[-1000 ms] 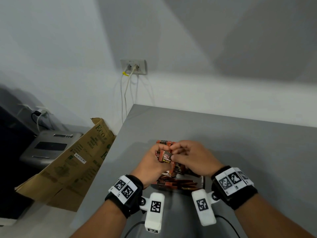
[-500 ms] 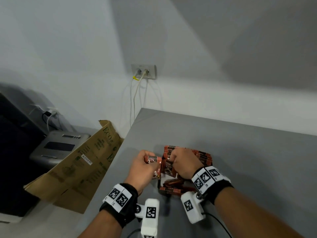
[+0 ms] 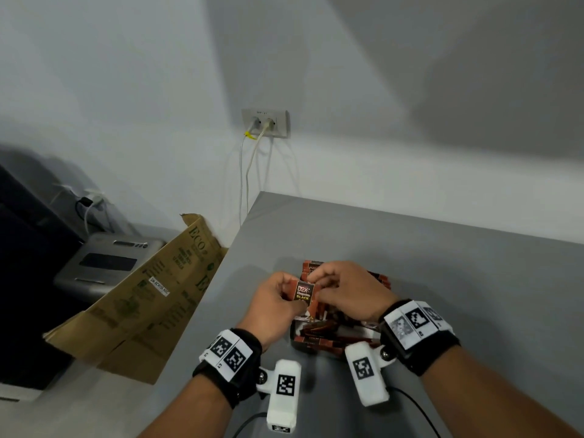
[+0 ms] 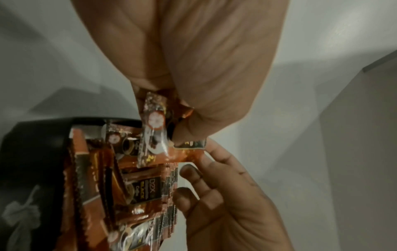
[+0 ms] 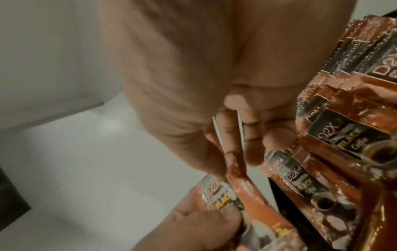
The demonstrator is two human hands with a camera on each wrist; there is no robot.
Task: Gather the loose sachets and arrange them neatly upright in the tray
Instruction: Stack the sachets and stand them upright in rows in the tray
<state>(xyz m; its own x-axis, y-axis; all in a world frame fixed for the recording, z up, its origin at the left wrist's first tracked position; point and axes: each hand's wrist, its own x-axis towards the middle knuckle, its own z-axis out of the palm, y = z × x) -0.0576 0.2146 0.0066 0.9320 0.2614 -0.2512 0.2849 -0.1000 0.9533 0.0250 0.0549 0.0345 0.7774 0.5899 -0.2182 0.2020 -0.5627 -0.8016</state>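
Brown and black coffee sachets (image 3: 319, 335) fill a small black tray (image 3: 296, 342) on the grey table; some stand upright (image 5: 343, 129), others lie tumbled. Both hands meet just above the tray's left end. My left hand (image 3: 289, 292) grips a small bunch of sachets (image 3: 304, 294) with the "D2X Black" face towards me. My right hand (image 3: 317, 279) pinches the top edges of that bunch (image 5: 233, 146) between curled fingers. In the left wrist view the bunch (image 4: 153, 118) hangs from my left hand (image 4: 187, 105) over the tray (image 4: 32, 152).
The table's left edge (image 3: 221, 298) runs close beside the tray. Past it leans a cardboard box (image 3: 142, 295), with a grey device (image 3: 104, 267) behind. A wall socket with white cables (image 3: 265, 123) sits behind the table's far corner.
Half a second ago the hands were apart, the left holding a sachet aside and the right down in the tray. Now the right hand has risen to the left hand's sachets.
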